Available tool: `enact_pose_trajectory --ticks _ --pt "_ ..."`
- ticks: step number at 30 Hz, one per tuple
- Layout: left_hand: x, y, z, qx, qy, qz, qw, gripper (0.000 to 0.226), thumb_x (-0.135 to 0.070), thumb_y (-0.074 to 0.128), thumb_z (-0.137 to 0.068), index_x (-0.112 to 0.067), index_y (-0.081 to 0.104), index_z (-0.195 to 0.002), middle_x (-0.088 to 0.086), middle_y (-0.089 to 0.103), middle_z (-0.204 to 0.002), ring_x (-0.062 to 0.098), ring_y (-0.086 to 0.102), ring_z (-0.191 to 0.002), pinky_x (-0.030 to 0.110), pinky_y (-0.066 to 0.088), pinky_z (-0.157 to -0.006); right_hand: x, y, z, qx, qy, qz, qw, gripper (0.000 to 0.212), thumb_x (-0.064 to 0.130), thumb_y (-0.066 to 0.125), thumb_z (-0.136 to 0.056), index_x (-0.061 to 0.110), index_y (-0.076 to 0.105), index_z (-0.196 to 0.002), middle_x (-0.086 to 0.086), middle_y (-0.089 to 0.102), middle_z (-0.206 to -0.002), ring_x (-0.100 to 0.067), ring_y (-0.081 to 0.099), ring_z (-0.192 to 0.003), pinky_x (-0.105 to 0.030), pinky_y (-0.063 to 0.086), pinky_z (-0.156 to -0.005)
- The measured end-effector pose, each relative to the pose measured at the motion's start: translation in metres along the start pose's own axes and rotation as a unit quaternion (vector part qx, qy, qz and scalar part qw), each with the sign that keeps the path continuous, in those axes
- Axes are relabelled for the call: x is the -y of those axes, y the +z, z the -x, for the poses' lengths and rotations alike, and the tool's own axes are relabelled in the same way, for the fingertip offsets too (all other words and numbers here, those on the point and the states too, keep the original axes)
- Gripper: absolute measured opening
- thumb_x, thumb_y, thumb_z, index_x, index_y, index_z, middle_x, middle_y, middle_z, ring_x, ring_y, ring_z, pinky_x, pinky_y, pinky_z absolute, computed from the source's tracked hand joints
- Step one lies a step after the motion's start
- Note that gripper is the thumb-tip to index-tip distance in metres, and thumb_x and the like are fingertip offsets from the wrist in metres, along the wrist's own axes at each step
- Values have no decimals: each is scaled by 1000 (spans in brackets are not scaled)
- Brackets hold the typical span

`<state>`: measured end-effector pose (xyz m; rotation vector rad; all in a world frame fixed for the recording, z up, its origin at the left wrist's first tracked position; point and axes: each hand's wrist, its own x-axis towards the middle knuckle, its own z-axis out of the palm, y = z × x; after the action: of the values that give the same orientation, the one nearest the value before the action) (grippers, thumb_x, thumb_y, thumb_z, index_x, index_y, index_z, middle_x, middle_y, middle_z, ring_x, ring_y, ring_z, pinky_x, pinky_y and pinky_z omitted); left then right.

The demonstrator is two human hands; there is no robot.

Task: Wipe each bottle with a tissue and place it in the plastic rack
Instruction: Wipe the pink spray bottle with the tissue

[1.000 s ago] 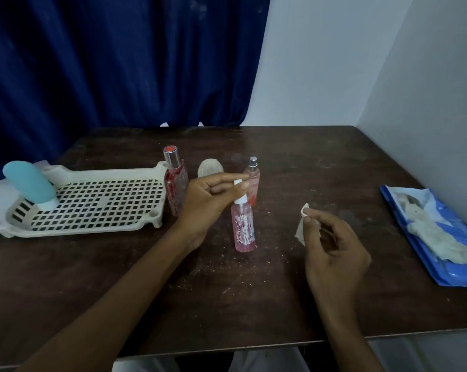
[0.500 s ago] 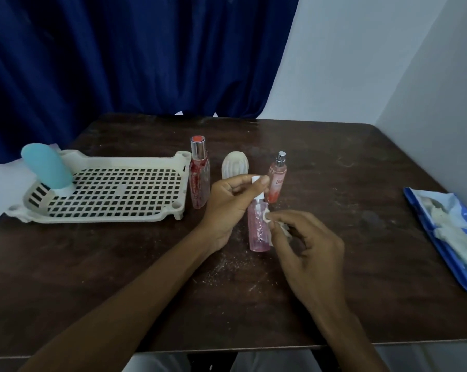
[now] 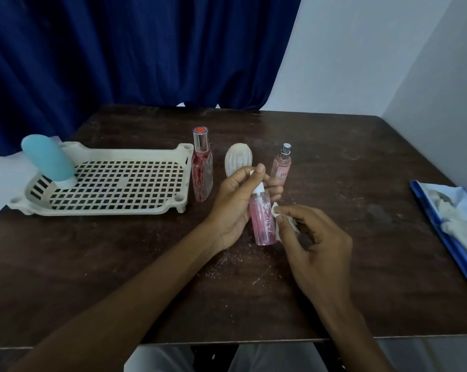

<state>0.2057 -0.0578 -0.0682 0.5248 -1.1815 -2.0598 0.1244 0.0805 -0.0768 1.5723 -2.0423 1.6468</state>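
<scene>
The pink bottle (image 3: 262, 220) is gripped at its cap by the left hand (image 3: 233, 208) above the counter (image 3: 119, 264); a tissue (image 3: 276, 210) is pinched against it by the right hand (image 3: 315, 237). Hard rubbing could twist it loose.

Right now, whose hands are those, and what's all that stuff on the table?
No machine: these are a person's two hands, filmed by a camera on their head, looking down. The left hand holds a pink bottle near its top; the right hand presses a tissue against it. On the brown table stand a red bottle, a white ribbed container and a small spray bottle. A blue bottle is in the cream rack; a blue tissue packet lies at the right.
</scene>
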Motion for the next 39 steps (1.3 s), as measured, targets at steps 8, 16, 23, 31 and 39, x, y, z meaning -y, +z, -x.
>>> enact_pose_trajectory --ticks 8,16,23,31,39 --pt "3 -1 0 -36 -2 -8 999 30 -31 60 -97 -7 68 -112 3 65 -81 14 65 -76 31 57 -78 -2 0 0 6 -13 21 1000 20 4 74 -87 13 77 -104 8 71 -101 2 66 -96 -10 47 -83" --pt "1 2 0 -27 -28 33 999 38 -33 52 -101 -5 64 -125 0 55 -78 10 59 -73 29 54 -81 -1 3 -11 9 -60 54 997 21 1 73 -86 11 77 -105 1 72 -104 -7 67 -96 -17 50 -87" --pt "-1 2 0 0 -36 51 998 31 -20 46 -105 -5 66 -122 6 61 -88 14 61 -78 27 57 -74 1 3 -16 1 -79 75 994 19 4 72 -87 8 76 -105 -2 72 -103 -10 67 -93 -15 50 -86" --pt "2 2 2 0 -14 20 1000 30 -22 46 -105 -7 68 -118 3 67 -82 15 63 -82 26 57 -79 4 6 -15 33 -102 107 989 17 4 76 -83 8 77 -99 -5 71 -98 -14 66 -87 -16 50 -80" --pt "1 5 5 18 10 8 1000 28 -21 47 -104 -5 65 -117 3 67 -84 12 63 -80 25 57 -80 7 7 -23 13 -83 107 991 17 7 72 -87 10 77 -103 -3 71 -100 -13 65 -90 -14 48 -84"
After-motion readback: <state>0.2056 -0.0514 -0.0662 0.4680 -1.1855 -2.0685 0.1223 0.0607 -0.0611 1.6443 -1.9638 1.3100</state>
